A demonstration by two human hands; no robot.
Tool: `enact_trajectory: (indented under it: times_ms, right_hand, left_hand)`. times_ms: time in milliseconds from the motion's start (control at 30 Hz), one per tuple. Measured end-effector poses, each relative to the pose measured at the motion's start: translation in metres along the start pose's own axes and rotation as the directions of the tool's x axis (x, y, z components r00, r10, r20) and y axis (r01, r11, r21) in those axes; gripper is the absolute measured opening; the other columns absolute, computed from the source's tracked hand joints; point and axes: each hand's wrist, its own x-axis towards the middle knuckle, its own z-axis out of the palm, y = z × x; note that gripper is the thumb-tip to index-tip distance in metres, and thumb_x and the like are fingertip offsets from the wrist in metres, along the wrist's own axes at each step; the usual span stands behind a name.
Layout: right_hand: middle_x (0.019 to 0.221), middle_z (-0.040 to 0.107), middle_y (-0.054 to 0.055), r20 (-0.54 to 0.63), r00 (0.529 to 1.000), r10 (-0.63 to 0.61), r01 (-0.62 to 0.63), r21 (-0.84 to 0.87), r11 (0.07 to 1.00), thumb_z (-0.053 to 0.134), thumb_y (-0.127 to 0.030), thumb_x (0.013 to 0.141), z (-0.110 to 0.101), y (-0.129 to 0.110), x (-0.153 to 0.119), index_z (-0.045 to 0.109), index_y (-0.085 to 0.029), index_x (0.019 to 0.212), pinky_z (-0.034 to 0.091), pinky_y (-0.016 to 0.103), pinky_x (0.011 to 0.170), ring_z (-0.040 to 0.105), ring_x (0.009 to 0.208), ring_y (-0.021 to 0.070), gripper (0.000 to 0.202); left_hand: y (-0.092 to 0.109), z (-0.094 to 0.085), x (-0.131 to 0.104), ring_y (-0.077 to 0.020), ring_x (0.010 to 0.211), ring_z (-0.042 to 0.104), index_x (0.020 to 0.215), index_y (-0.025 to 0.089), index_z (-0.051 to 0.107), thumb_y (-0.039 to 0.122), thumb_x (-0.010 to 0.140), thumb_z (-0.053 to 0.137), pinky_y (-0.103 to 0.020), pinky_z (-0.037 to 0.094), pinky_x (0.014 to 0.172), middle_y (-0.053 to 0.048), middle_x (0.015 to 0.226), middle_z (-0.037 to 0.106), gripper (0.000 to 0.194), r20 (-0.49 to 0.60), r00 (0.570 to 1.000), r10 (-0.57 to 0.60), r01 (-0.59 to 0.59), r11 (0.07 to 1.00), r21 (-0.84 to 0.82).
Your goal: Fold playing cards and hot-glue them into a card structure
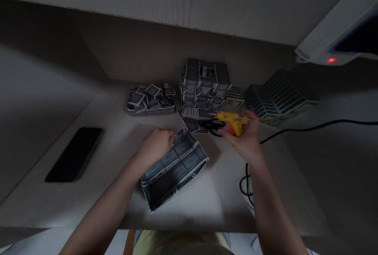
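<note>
An open-topped box (177,160), which looks built from patterned playing cards, sits at a slant on the desk in front of me. My left hand (158,144) is closed at its far left rim, with the fingertips partly hidden. In my right hand (246,140) is a yellow glue gun (234,119), its nozzle pointing left. Just beyond the nozzle lie black-handled scissors (211,125) on some flat cards (191,123).
Behind stand a stacked card structure (205,81), a tray of loose folded cards (152,99) and striped card pieces (277,95). A phone (73,154) lies left. A black cord (310,125) crosses the right side. A power strip (339,30) with a red light hangs upper right.
</note>
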Motion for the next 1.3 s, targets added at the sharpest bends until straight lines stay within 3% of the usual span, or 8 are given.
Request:
enact_trajectory:
  times_ms: [67, 167, 333, 433, 700, 800, 933, 1300]
  right_hand:
    - [0.109, 0.054, 0.005, 0.093, 0.985, -0.147, 0.16, -0.151, 0.976, 0.07, -0.033, 0.059, 0.005, -0.004, -0.001, 0.037, -0.026, 0.122, 0.049, 0.033, 0.073, 0.057, 0.091, 0.0191, 0.071]
    - [0.11, 0.053, 0.007, 0.242, 0.941, -0.238, 0.315, -0.359, 0.879, 0.062, -0.031, 0.07, 0.012, -0.013, -0.005, 0.039, -0.028, 0.127, 0.048, 0.034, 0.073, 0.056, 0.092, 0.0217, 0.061]
    - [0.1, 0.051, 0.01, 0.421, 0.832, -0.362, 0.554, -0.599, 0.578, 0.051, -0.024, 0.079, 0.017, -0.024, -0.005, 0.038, -0.029, 0.131, 0.047, 0.032, 0.065, 0.055, 0.084, 0.0227, 0.053]
    - [0.093, 0.049, 0.008, 0.532, 0.756, -0.381, 0.653, -0.649, 0.39, 0.048, -0.023, 0.081, 0.019, -0.029, -0.001, 0.035, -0.033, 0.132, 0.045, 0.03, 0.063, 0.053, 0.078, 0.0216, 0.053]
    - [0.088, 0.05, 0.007, 0.681, 0.603, -0.415, 0.771, -0.631, 0.084, 0.041, -0.013, 0.083, 0.022, -0.049, 0.002, 0.028, -0.036, 0.134, 0.037, 0.029, 0.063, 0.049, 0.076, 0.0198, 0.057]
    - [0.085, 0.05, 0.006, 0.699, 0.566, -0.437, 0.787, -0.616, 0.033, 0.04, -0.011, 0.083, 0.025, -0.052, 0.0, 0.026, -0.036, 0.135, 0.034, 0.029, 0.062, 0.048, 0.074, 0.0194, 0.059]
    - [0.083, 0.052, 0.005, 0.698, 0.552, -0.457, 0.787, -0.616, 0.01, 0.036, -0.011, 0.084, 0.028, -0.054, -0.002, 0.026, -0.036, 0.134, 0.032, 0.029, 0.062, 0.047, 0.075, 0.0197, 0.057]
    - [0.082, 0.054, 0.006, 0.692, 0.534, -0.486, 0.811, -0.581, 0.065, 0.033, -0.012, 0.086, 0.028, -0.058, -0.005, 0.033, -0.037, 0.131, 0.032, 0.03, 0.062, 0.048, 0.077, 0.0204, 0.051]
  left_hand:
    - [0.0, 0.001, -0.001, -0.0218, 0.078, 0.063, 0.082, 0.017, 0.065, 0.034, 0.088, 0.032, -0.029, 0.04, 0.065, -0.01, 0.082, 0.069, 0.038, -0.004, 1.0, 0.0, 0.0, 1.0, -0.006]
    - [0.0, 0.002, -0.001, -0.0214, 0.077, 0.063, 0.085, 0.016, 0.065, 0.034, 0.088, 0.032, -0.029, 0.04, 0.066, -0.011, 0.084, 0.069, 0.038, -0.014, 1.0, -0.008, 0.007, 1.0, -0.024]
    - [0.0, 0.004, -0.002, -0.0212, 0.075, 0.063, 0.083, 0.017, 0.066, 0.036, 0.088, 0.032, -0.028, 0.04, 0.065, -0.01, 0.081, 0.069, 0.039, -0.039, 0.999, -0.026, 0.024, 0.999, -0.047]
    - [0.0, 0.005, -0.002, -0.0214, 0.075, 0.064, 0.083, 0.018, 0.067, 0.035, 0.088, 0.032, -0.029, 0.04, 0.063, -0.01, 0.081, 0.069, 0.039, -0.054, 0.998, -0.014, 0.012, 0.999, -0.047]
    - [-0.001, 0.008, -0.002, -0.021, 0.073, 0.064, 0.081, 0.017, 0.067, 0.034, 0.088, 0.033, -0.029, 0.04, 0.063, -0.01, 0.081, 0.069, 0.038, -0.073, 0.997, -0.005, 0.002, 0.999, -0.038]
    - [-0.002, 0.009, -0.002, -0.0202, 0.073, 0.064, 0.082, 0.018, 0.066, 0.034, 0.088, 0.033, -0.028, 0.04, 0.062, -0.009, 0.081, 0.07, 0.037, -0.088, 0.996, 0.01, -0.013, 0.999, -0.037]
    - [-0.002, 0.009, -0.003, -0.0189, 0.073, 0.064, 0.083, 0.017, 0.066, 0.034, 0.088, 0.033, -0.027, 0.04, 0.061, -0.009, 0.082, 0.07, 0.037, -0.082, 0.997, 0.012, -0.015, 0.999, -0.041]
    - [0.001, 0.005, -0.004, -0.0207, 0.077, 0.064, 0.087, 0.017, 0.066, 0.034, 0.088, 0.034, -0.029, 0.041, 0.067, -0.011, 0.087, 0.069, 0.037, -0.043, 0.999, -0.021, 0.018, 0.997, -0.08]
